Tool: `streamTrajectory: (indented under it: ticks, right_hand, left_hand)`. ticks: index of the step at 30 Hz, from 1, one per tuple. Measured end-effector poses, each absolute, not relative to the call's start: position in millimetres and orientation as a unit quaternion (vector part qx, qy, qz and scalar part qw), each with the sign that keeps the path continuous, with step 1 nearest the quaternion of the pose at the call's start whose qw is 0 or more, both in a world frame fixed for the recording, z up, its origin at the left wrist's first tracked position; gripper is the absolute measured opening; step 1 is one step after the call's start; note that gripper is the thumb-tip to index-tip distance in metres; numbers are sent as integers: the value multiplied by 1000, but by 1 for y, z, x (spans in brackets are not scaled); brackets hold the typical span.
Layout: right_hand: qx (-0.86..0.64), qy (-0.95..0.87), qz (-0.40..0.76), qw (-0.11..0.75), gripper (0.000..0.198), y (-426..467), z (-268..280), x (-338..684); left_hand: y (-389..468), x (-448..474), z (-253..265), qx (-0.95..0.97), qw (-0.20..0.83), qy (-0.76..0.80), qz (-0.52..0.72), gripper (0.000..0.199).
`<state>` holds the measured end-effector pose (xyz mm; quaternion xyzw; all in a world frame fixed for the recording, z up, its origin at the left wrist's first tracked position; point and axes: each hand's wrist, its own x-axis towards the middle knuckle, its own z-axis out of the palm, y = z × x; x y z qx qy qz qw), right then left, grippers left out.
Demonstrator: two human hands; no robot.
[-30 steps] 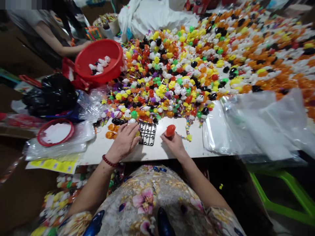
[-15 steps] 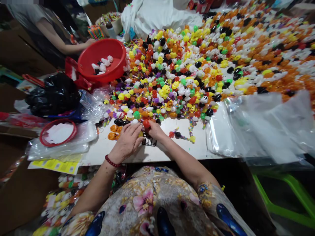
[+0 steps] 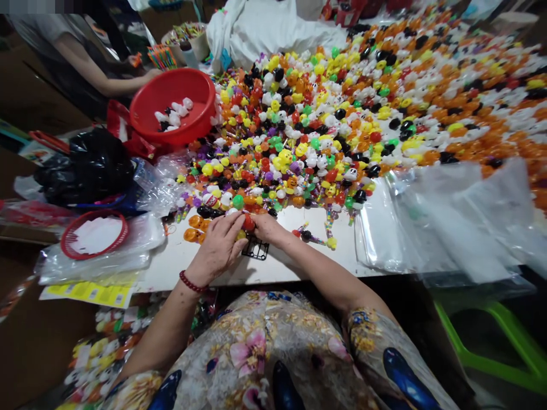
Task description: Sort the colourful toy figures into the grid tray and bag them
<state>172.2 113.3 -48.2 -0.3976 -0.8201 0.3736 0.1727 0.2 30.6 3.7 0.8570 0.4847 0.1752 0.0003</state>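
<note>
My right hand [image 3: 265, 226] is closed on a shiny red plastic toy piece [image 3: 248, 222], just above the table's front part. Against it lies my left hand [image 3: 220, 239], its fingers stretched out and the thumb apart. Parts of a white piece [image 3: 233, 212] and a yellow piece [image 3: 241, 234] show beside the left fingers; the rest of them is hidden. Under the hands a black plastic grid frame [image 3: 255, 249] lies on the white tabletop [image 3: 294, 267]. Left of my left hand are orange pumpkin-like pieces [image 3: 194, 228], with dark pieces [image 3: 207, 212] behind them.
A large heap of colourful small toys [image 3: 299, 131] covers the table's back. At left stand a red basin [image 3: 196, 117], a black plastic bag [image 3: 100, 165] and a small red basket [image 3: 125, 233]. Clear plastic bags [image 3: 448, 222] lie right. Another person's arm [image 3: 96, 74] is beyond the basin.
The red piece and my right hand have shifted slightly left, closer to my left fingers. More of the black frame shows. The whole view has moved slightly.
</note>
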Motion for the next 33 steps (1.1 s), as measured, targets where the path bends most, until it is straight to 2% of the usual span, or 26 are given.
streamTrajectory:
  ticks: [8, 19, 24, 30, 33]
  right_hand:
    - [-428, -852, 299, 50, 30, 113, -35, 158]
    - [-427, -838, 316, 124, 23, 104, -41, 170]
    - [-501, -823, 171, 205, 25, 124, -43, 193]
    - [-528, -838, 64, 125, 27, 145, -34, 197]
    - [-522, -843, 55, 114, 26, 140, -28, 199]
  left_hand:
    - [32, 4, 6, 866, -22, 481, 134, 49]
    - [35, 2, 14, 864, -21, 489, 117, 51]
    - [37, 0, 14, 856, -20, 501, 121, 51]
    - [39, 0, 11, 857, -15, 502, 119, 49]
    - [39, -1, 13, 855, -10, 505, 118, 49]
